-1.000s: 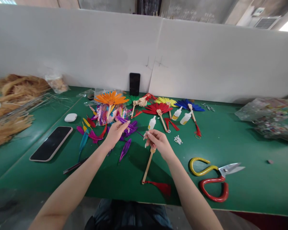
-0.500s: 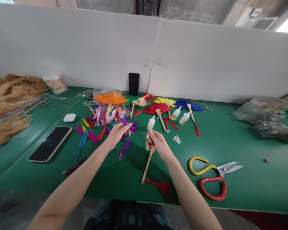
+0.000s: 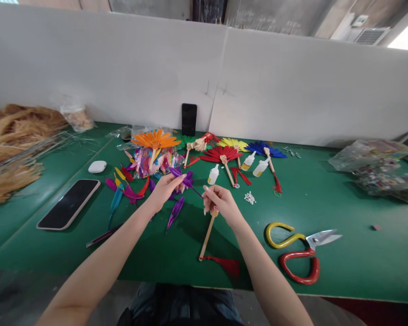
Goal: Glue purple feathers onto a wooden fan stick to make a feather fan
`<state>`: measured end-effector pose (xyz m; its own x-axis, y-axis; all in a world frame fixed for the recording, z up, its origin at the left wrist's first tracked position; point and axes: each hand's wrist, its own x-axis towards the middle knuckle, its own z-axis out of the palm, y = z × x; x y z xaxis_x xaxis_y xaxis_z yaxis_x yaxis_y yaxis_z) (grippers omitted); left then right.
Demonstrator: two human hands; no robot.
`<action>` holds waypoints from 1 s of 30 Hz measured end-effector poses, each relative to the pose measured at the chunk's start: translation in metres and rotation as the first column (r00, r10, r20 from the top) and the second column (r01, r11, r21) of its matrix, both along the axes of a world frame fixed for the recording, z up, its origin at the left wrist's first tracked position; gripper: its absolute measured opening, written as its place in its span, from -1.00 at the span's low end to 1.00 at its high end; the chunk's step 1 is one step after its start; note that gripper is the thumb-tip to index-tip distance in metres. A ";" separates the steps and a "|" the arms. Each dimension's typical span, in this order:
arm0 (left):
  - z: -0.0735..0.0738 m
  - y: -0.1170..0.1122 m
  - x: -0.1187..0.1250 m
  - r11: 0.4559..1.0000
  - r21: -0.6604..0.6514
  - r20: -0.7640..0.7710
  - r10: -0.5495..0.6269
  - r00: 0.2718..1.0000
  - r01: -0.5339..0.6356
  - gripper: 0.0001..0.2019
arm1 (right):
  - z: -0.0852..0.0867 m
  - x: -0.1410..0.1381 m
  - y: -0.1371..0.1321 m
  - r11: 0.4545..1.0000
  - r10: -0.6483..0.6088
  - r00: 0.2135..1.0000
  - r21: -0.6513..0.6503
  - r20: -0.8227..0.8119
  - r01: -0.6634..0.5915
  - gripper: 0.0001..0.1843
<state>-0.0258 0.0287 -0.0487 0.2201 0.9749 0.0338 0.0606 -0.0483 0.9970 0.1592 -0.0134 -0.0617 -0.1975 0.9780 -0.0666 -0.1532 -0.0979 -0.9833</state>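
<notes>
A small bunch of purple feathers (image 3: pixel 184 178) is pinched between the thumb and fingers of my left hand (image 3: pixel 170 188), above the table. One thin quill points down and right from the bunch. My right hand (image 3: pixel 221 201) is closed, its thumb and fingertips at the free end of that quill. Beneath it lies a wooden stick (image 3: pixel 207 237) with a rounded head, partly hidden by my right hand. A red tassel (image 3: pixel 226 265) is tied at the stick's near end. A loose purple feather (image 3: pixel 175 213) rests between my hands.
Beyond my hands are a red feather fan (image 3: pixel 222 155), an orange fan (image 3: pixel 155 139) and several glue bottles (image 3: pixel 213 174). White beads (image 3: pixel 250 198) and scissors (image 3: pixel 306 249) lie right. A phone (image 3: pixel 69 204) and colored feathers (image 3: pixel 115 201) lie left; a white partition (image 3: pixel 122 68) stands behind.
My right hand has shifted slightly left, from over the stick's head to the quill's tip. My left hand holds the purple feathers in nearly the same place.
</notes>
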 end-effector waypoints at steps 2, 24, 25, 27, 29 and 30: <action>-0.001 0.000 0.000 1.000 -0.005 0.005 -0.004 1.000 0.004 -0.69 | 0.001 -0.001 0.000 0.999 -0.039 0.999 -0.028 0.005 0.039 -0.50; -0.003 -0.003 0.004 0.998 -0.012 -0.122 -0.055 0.991 0.054 -0.64 | 0.001 -0.002 0.000 0.999 -0.039 0.987 0.017 0.157 0.036 -0.53; -0.004 -0.004 0.005 0.998 -0.011 -0.138 -0.058 0.989 0.057 -0.64 | 0.000 -0.003 0.000 1.000 -0.021 0.988 0.008 0.155 0.020 -0.51; -0.006 -0.006 0.007 0.999 0.001 -0.175 -0.052 0.983 0.053 -0.63 | -0.002 -0.005 0.000 1.000 0.017 0.989 -0.010 0.146 -0.016 -0.49; -0.007 -0.007 0.009 0.999 0.011 -0.188 -0.041 0.981 0.044 -0.63 | -0.004 -0.006 -0.001 0.998 0.062 0.987 -0.028 0.146 -0.059 -0.50; -0.007 -0.008 0.010 0.999 0.014 -0.184 -0.037 0.982 0.040 -0.63 | -0.005 -0.007 -0.001 0.996 0.084 0.986 -0.033 0.145 -0.080 -0.51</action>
<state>-0.0163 0.0208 -0.0559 0.2615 0.9652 0.0069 0.2399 -0.0720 0.9681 0.1518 -0.0146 -0.0669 -0.2629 0.9565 -0.1266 0.0012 -0.1309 -0.9914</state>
